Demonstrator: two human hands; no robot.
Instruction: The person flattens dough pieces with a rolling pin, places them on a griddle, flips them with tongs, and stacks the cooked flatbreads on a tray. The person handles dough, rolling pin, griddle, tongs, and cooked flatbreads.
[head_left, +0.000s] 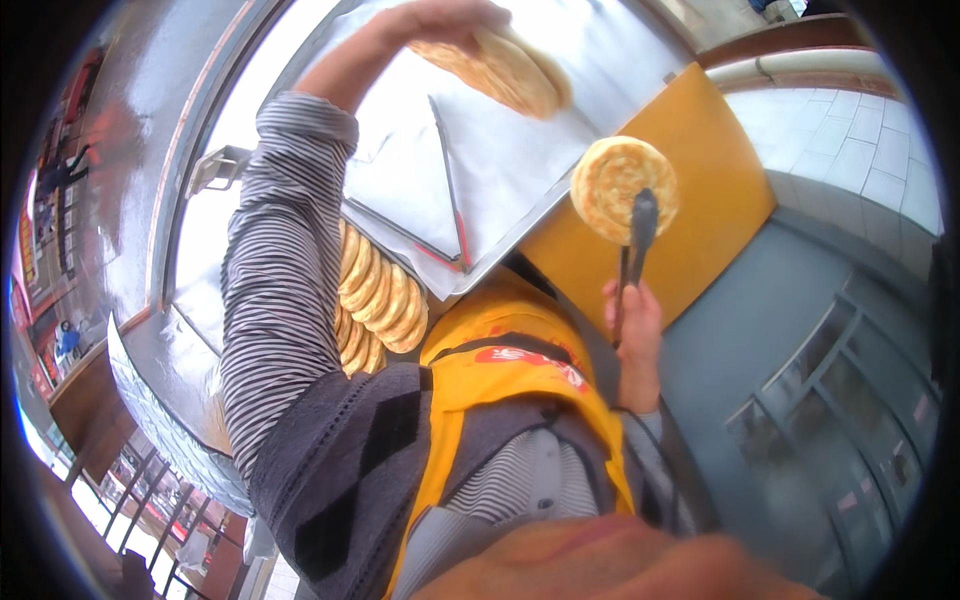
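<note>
My left hand (461, 22) is at the top of the view, gripping flatbreads (502, 75), apparently two pressed together and slightly blurred. They hang over a metal tray (495, 259) lined with white paper. In my right hand (639, 319) is a pair of dark tongs (643, 221). Their tips clasp one round, browned flatbread (611, 180) with a spiral surface, raised over a yellow board (720, 195). On the tray paper lies a thin black V-shaped tool (450, 195) with red parts at its point; its exact kind is unclear.
Overlapping rows of flatbreads (382, 292) lie beside the tray, near my left sleeve. A foil-covered panel (172, 427) stands farther left. A grey cabinet (750, 300) with glazed panels is on the right. Pale floor tiles (847, 135) show at upper right.
</note>
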